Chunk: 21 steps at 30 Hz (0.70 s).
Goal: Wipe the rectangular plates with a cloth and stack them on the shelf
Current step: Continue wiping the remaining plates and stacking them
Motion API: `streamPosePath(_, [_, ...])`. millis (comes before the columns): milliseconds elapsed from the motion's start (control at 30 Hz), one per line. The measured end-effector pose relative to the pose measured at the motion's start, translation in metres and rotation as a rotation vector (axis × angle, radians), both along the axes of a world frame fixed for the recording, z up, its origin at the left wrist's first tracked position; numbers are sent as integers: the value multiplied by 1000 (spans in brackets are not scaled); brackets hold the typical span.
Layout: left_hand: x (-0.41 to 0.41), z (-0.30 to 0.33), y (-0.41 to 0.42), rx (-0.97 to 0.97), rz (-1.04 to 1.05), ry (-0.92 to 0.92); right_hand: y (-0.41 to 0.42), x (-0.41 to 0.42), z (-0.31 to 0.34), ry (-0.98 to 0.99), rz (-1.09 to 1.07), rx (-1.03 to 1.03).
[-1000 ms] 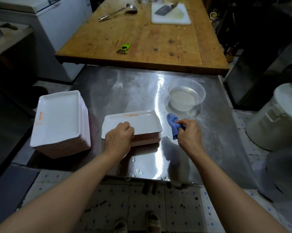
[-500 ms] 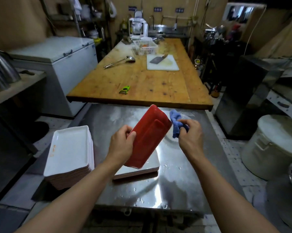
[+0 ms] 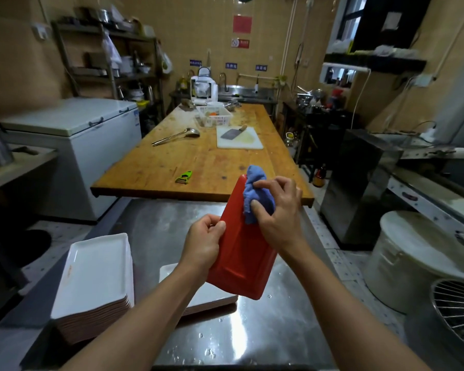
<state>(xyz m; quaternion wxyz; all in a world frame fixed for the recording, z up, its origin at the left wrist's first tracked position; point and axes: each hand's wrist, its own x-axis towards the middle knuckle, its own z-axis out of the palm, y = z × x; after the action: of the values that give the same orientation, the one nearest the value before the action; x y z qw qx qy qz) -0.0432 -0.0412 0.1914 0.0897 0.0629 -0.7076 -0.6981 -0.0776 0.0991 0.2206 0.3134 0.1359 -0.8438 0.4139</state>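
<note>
Plate (image 3: 239,261) gripped at left edge; cloth (image 3: 256,199) presses its top.

Open steel surface (image 3: 252,330) at front right; blocked at left by tall plate stack (image 3: 97,279); wooden table (image 3: 212,167) closing the far side.

A long wooden worktable (image 3: 206,159) runs toward tan tiled walls (image 3: 268,49). A white chest freezer (image 3: 73,135) stands left, metal shelving (image 3: 110,62) behind it. A steel table (image 3: 252,330) gleams wet; patterned floor tiles (image 3: 346,266) right.
</note>
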Motion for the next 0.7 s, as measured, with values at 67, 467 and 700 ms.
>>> streamPosePath(67, [1,5,5,-32,-10,21,-2,-1,6,47,51,-5])
streamPosePath(467, [11,11,24,40,45,22,23,-8,1,158,31,292])
streamPosePath(700, [15,22,33,112,38,20,59,-5,-8,-129,-32,-5])
